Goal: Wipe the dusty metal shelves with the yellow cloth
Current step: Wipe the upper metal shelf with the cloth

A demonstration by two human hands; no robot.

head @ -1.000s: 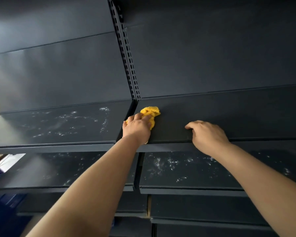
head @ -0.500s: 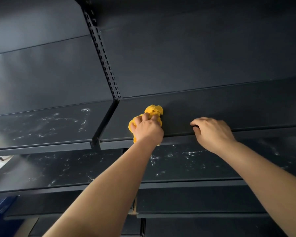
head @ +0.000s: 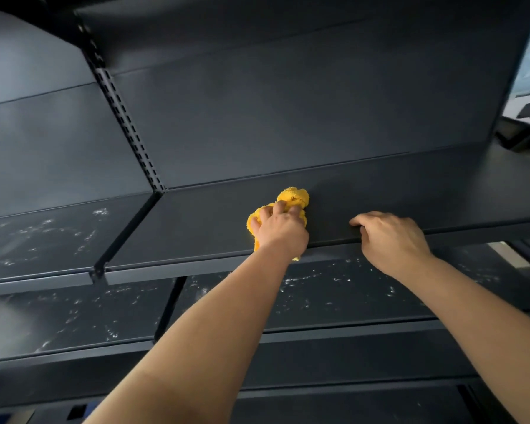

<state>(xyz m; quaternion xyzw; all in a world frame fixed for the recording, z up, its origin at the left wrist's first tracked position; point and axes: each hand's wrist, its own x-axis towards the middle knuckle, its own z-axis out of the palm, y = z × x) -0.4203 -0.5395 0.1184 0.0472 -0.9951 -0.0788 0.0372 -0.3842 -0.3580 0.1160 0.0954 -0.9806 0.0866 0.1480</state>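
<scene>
Shelving: dark metal bays are meeting at a slotted upright (head: 126,123).
Cloth: yellow cloth (head: 292,197) is lying bunched on the upper shelf (head: 395,185), near its front edge.
Left: left grip (head: 280,229) is clutching it, pressing down.
Right: right grip (head: 392,240) is curling over that front edge, beside the cloth.
Dust: white specks are showing on the lower shelf (head: 334,289) and left-bay shelf (head: 43,240).

Yellow cloth (head: 292,198), dark grey shelves (head: 208,221)

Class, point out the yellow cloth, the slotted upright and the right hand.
yellow cloth (head: 294,197), head view, bunched top.
slotted upright (head: 126,123), head view, mid-length.
right hand (head: 392,237), head view, back of hand, gripping the shelf (head: 426,194).
</scene>
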